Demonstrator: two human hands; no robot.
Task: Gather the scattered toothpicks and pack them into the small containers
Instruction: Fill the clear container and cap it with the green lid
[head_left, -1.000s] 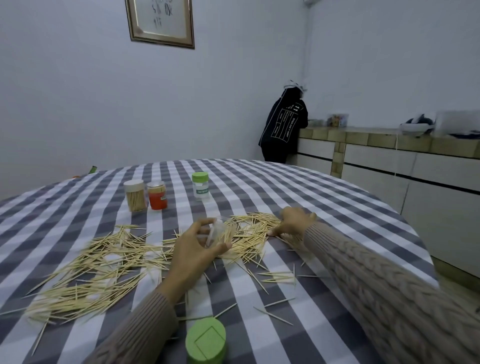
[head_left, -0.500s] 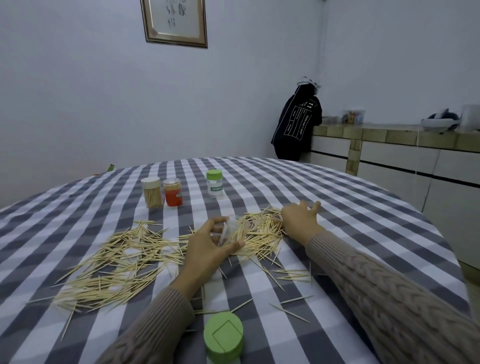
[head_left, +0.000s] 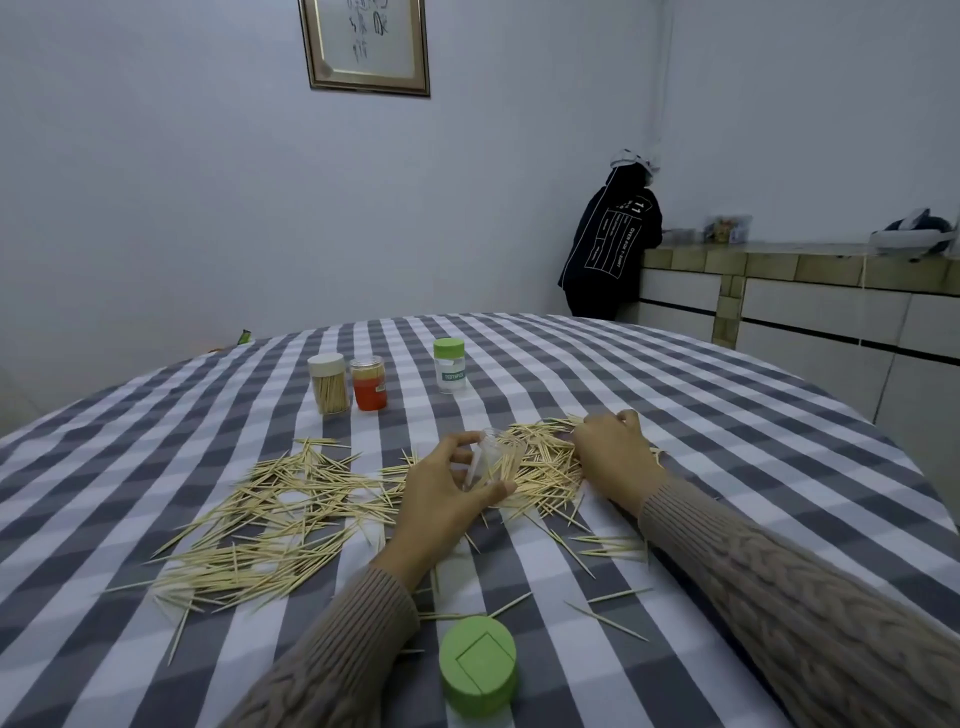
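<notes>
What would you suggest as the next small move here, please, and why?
Probably pinch a small bunch from the pile of pale wooden toothpicks under the right hand and slide it into the clear plastic container, which the left hand holds tilted toward that pile.

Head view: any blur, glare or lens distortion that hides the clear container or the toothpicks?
Head view: even, dim, bluish light, no glare. Wide-angle bends the table edge. The clear container in the left hand is faint; toothpicks are fairly sharp. The right hand is slightly soft.
</notes>
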